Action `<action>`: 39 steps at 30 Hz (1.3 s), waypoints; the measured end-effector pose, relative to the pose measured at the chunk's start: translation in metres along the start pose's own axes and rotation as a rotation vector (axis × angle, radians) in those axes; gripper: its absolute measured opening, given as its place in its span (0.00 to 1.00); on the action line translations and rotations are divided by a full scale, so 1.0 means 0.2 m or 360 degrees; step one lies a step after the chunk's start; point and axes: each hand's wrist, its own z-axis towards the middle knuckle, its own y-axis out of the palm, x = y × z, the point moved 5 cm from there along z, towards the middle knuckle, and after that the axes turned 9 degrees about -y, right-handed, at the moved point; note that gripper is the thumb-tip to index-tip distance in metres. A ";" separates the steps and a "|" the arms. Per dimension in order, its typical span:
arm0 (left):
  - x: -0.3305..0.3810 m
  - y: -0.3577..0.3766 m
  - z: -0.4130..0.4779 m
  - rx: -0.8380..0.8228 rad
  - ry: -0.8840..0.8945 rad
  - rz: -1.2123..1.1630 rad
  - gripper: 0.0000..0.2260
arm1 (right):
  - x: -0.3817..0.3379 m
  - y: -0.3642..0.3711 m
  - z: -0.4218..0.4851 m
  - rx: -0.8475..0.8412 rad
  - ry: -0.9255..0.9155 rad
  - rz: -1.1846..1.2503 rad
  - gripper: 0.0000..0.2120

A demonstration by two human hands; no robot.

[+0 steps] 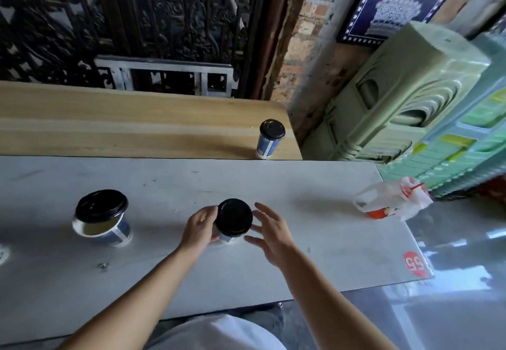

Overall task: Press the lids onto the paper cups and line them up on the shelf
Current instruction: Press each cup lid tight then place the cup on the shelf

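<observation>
Steadying the middle paper cup [226,238] on the table [301,185], the person's left hand [201,226] wraps round its side from 9 o'clock, fingers curled on the wall. That's most likely so the cup doesn't skid or tip while the top gets worked on. The black lid [234,218] sits over the mouth and looks level from up here, but there's no telling if it's snapped on all the way round. The right hand [269,231] hovers at the lid's 3 o'clock, fingers spread and holding nothing, just beside the rim. Can't say if a fingertip touches it. Best guess is it's lined up either to press the rim down or to take the cup.

Over at 9 o'clock on the table is a second cup [109,233] with a loose lid [101,207] only perched on it. It's shifted off enough that the inside of the cup shows, so that one isn't pressed yet.

Up at 1 o'clock a lidded cup [269,138] stands on the wooden shelf [137,125] near its right end. It's probably the start of the line, with room to its left for the others. So roughly one of three done, by the look of it.

At 3 o'clock a plastic bag [391,199] lies near the table's edge, well apart from the cups.
</observation>
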 end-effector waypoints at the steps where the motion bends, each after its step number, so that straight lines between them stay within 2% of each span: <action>1: 0.00 0.01 0.00 0.0023 0.0002 0.0011 0.09 | 0.02 0.00 0.00 -0.0038 0.0035 0.0037 0.11; 7: 0.03 0.05 -0.02 0.0079 0.0034 0.0069 0.10 | 0.06 0.01 0.02 -0.0061 0.0060 0.0156 0.12; 10: 0.04 0.04 -0.02 0.0124 0.0056 0.0105 0.10 | 0.09 0.01 0.03 -0.0048 0.0194 0.0207 0.07; 12: 0.04 0.04 -0.02 0.0154 0.0049 0.0139 0.11 | 0.10 0.02 0.03 -0.0042 0.0221 0.0228 0.08; 19: 0.02 0.05 -0.04 0.0218 0.0092 0.0168 0.11 | 0.10 0.05 0.03 0.0004 0.0025 0.0117 0.13; 28: 0.03 0.08 -0.03 0.0143 0.0045 0.0086 0.14 | 0.10 0.05 0.07 -0.0017 0.0022 0.0045 0.13; 39: 0.02 0.07 -0.01 0.0140 0.0102 0.0076 0.14 | 0.12 0.06 0.11 0.0126 -0.0065 -0.0016 0.10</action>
